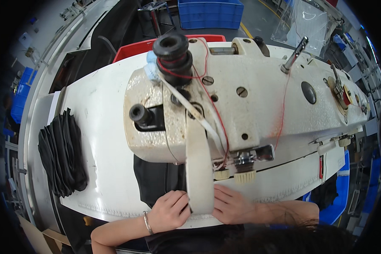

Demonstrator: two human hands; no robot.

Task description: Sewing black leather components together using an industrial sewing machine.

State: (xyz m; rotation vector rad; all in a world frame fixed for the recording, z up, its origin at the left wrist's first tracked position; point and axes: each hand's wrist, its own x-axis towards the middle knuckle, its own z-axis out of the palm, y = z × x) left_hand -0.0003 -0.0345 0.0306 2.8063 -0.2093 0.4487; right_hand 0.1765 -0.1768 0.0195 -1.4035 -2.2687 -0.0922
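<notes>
Seen from above, a worn white sewing machine head (249,97) fills the middle of the view, strung with red thread (218,116). Under it lies a piece of black fabric (156,178) on the white table (101,139). My left hand (170,210), with a thin bracelet at the wrist, rests fingers down on the fabric's near edge, just left of the machine's front arm. My right hand (232,206) lies flat on the table just right of that arm. The needle area and the fabric between my hands are hidden by the machine.
A stack of folded black fabric pieces (62,154) sits at the table's left end. Behind the machine stand a red bin (133,47) and a blue crate (210,13). Another blue bin (336,199) is at lower right.
</notes>
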